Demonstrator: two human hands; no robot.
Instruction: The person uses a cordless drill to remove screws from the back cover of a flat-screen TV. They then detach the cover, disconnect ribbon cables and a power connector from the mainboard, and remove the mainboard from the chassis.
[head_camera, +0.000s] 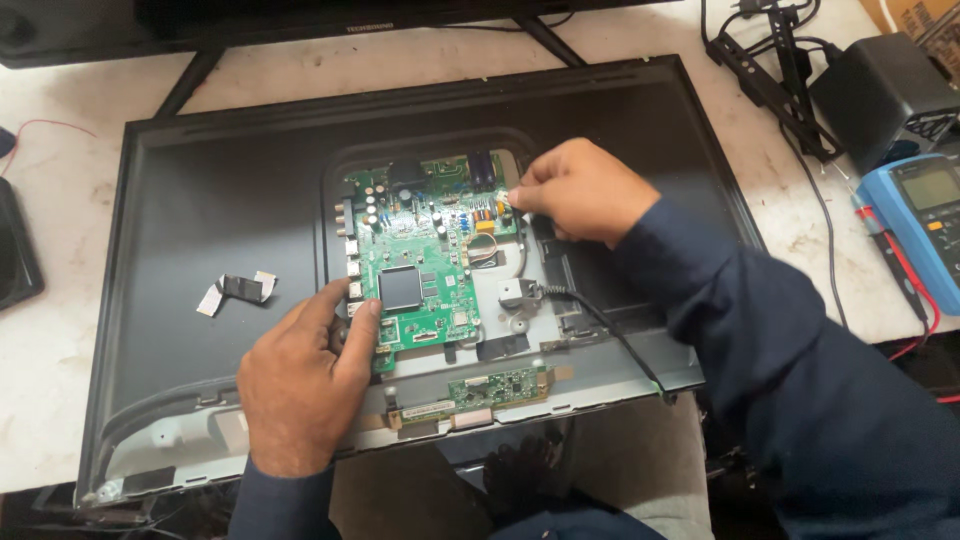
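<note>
Green circuit board (425, 262) sits in the middle of the open back of a flat screen panel (230, 200) lying face down on the white desk (60, 330). Left hand (300, 385) presses on the board's lower left edge, thumb and fingers closed onto it. Right hand (580, 190) pinches at the board's upper right corner, fingertips shut tight on something too small to tell. Blue multimeter (925, 225) lies well apart, far right.

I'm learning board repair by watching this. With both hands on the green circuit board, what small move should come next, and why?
Probably lift the green circuit board slightly and evenly. The left hand grips its lower left edge, the right hand pinches its upper right corner, and a black cable lies just beside it, so a gentle lift seems safer than a pull.
</note>
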